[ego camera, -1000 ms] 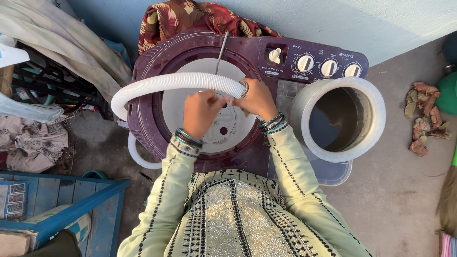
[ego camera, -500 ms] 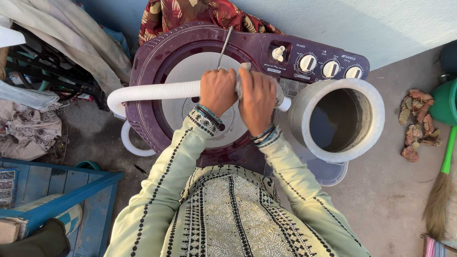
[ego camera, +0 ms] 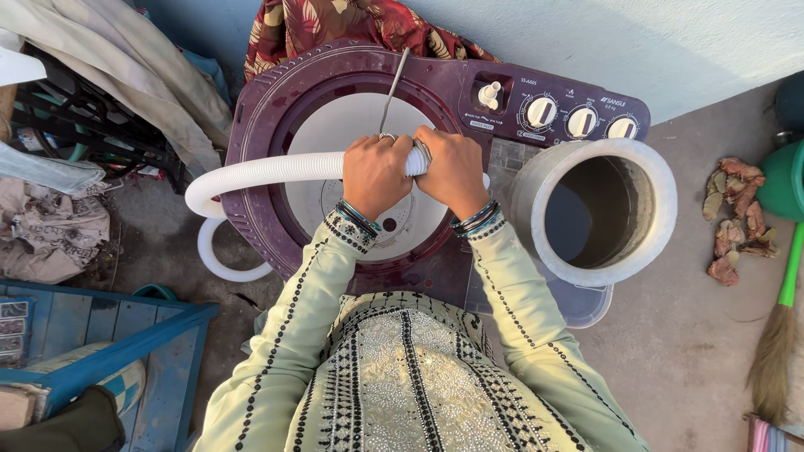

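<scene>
A white ribbed hose (ego camera: 268, 170) is gripped by both hands above the open wash tub (ego camera: 335, 125) of a maroon twin-tub washing machine (ego camera: 268, 92). The left hand (ego camera: 375, 174) is clenched around the hose, with a ring seen on one finger and bangles at the wrist. The right hand (ego camera: 452, 170) is closed on the hose just beside the left, the two fists almost touching; the hose end is hidden under this hand. From the hands the hose is carried leftward across the tub rim, where it is bent downward in a loop beside the machine.

A thin stream of water (ego camera: 394, 84) is seen falling toward the hands from the tub's far edge. Three white control dials (ego camera: 581, 120) are set along the machine's back panel. A pale cylindrical spin drum (ego camera: 662, 180) is stood open to the right of the hands, its interior dark. A patterned red cloth (ego camera: 335, 25) is draped behind the machine. A blue wooden crate (ego camera: 126, 335) is placed on the floor at lower left, and a broom with a green handle (ego camera: 783, 293) is laid at the right edge.
</scene>
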